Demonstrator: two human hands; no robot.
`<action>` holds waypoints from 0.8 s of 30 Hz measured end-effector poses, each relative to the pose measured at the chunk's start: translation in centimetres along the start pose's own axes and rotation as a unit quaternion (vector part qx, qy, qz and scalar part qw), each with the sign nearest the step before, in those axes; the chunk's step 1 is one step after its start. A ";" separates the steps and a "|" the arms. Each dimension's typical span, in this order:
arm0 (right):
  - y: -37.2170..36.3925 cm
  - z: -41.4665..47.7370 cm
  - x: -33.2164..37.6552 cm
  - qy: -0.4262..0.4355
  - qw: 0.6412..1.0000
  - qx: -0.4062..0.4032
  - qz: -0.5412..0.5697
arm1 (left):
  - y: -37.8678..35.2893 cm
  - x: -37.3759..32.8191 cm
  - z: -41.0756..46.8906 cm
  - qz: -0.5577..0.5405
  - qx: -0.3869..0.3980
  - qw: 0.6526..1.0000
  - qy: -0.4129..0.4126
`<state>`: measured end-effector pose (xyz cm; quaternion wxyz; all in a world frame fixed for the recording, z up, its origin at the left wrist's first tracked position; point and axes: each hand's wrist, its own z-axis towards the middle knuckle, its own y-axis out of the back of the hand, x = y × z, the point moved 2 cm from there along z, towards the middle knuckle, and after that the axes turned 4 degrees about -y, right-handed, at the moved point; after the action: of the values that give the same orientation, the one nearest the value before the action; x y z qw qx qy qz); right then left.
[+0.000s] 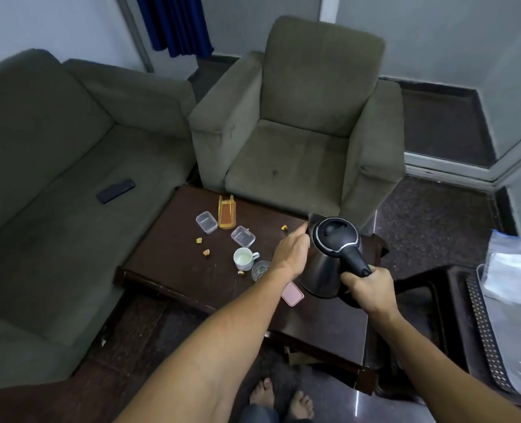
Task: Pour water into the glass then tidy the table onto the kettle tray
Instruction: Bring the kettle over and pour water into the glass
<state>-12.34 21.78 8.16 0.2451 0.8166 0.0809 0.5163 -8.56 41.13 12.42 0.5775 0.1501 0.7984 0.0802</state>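
My right hand [363, 288] grips the black handle of a steel kettle [326, 264] with a black lid, held upright over the right part of the dark wooden table [173, 264]. My left hand [292, 250] rests against the kettle's left side near the spout, fingers fairly straight. A clear glass [260, 270] stands just left of my left wrist, beside a white cup [243, 258]. Two small clear plastic containers [206, 222] [243, 236], an orange holder [227, 212] lying on its side and several small yellow scraps [206, 252] lie on the table. The kettle hides what is under it.
A pink card-like object [292, 294] lies under my left forearm. A grey armchair [295, 129] stands behind the table and a grey sofa [54, 166] with a dark phone [115, 190] to the left. At right a dark stand holds a tray [485, 328] with plastic bags.
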 end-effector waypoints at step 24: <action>-10.9 -4.4 -5.2 -0.044 0.985 0.064 -0.154 | 1.8 17.3 -5.3 -0.114 -0.065 0.979 0.156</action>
<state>-17.26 30.58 0.26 0.2724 0.8300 0.2275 0.4302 -18.27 48.82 -0.90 0.4600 0.0055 0.8836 0.0878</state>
